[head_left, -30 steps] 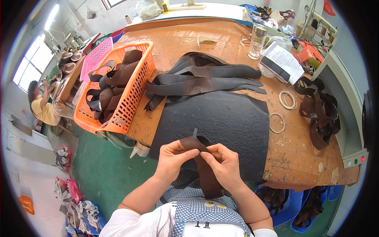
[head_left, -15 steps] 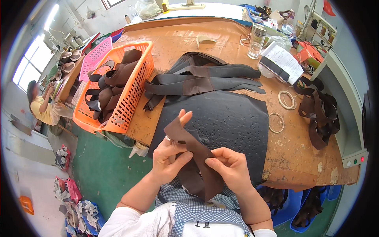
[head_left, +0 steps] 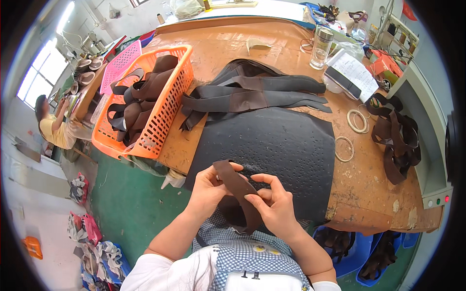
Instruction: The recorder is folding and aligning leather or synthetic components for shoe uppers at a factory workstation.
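A brown leather strip (head_left: 236,183), bent into a loop, hangs between my hands over the near edge of a black pitted mat (head_left: 276,145). My left hand (head_left: 208,186) grips its upper left part, with the fingers partly hidden behind the strip. On the strip's right edge, my right hand (head_left: 273,200) pinches with thumb and fingers. The lower part of the loop droops in front of my checked apron. Beyond the mat lies a pile of long dark strips (head_left: 286,98) with brown middle sections.
An orange basket (head_left: 167,104) of brown strips stands at the left, beside a pink basket (head_left: 121,68). Rightward lie more looped strips (head_left: 395,138), cream rings (head_left: 357,121), a phone (head_left: 342,81) and a glass bottle (head_left: 321,47). Blue bins (head_left: 352,252) sit below. A person (head_left: 56,123) sits far left.
The strip's raised upper end has come down and curved over, and my left fingers have closed in around it. Both hands still hold the strip. The view has shifted slightly.
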Action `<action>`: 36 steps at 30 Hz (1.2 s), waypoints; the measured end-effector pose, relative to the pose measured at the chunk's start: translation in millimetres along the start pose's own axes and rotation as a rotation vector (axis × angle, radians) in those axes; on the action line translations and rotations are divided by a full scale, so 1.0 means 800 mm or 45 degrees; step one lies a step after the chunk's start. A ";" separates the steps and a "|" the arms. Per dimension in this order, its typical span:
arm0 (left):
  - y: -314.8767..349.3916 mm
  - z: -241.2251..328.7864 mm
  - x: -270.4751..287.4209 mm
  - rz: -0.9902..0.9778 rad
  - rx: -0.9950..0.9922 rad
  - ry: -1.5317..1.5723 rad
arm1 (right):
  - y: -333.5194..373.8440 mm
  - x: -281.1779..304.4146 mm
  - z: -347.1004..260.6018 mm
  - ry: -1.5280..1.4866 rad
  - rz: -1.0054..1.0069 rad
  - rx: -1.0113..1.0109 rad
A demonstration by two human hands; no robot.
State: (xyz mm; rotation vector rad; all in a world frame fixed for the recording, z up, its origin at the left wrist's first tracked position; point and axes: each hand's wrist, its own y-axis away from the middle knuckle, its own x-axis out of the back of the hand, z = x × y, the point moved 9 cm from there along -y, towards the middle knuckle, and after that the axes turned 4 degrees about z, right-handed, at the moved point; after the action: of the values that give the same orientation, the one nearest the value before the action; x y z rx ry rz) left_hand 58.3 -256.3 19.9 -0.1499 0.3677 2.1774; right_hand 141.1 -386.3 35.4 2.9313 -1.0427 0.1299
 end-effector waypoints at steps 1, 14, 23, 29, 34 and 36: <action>0.000 -0.003 0.005 0.046 -0.001 -0.010 | 0.002 -0.002 -0.004 0.048 0.008 0.021; 0.021 -0.030 0.019 0.095 0.061 0.131 | 0.005 -0.005 0.000 0.111 0.039 0.062; 0.026 -0.028 0.011 0.075 0.237 -0.023 | 0.007 -0.005 0.000 0.081 0.061 0.155; 0.030 -0.027 0.019 -0.020 0.125 -0.024 | 0.008 -0.002 0.004 0.078 0.074 0.087; 0.029 0.001 0.004 -0.185 0.049 0.007 | 0.007 -0.004 0.009 0.138 0.033 0.086; 0.028 -0.001 0.006 -0.162 0.079 -0.072 | 0.007 -0.009 0.009 0.163 0.001 0.106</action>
State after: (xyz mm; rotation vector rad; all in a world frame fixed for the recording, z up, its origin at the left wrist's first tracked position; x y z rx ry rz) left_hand 37.0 -265.3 22.3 -0.0753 0.3830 2.0381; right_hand 132.7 -386.8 27.4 2.9492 -1.0445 0.3646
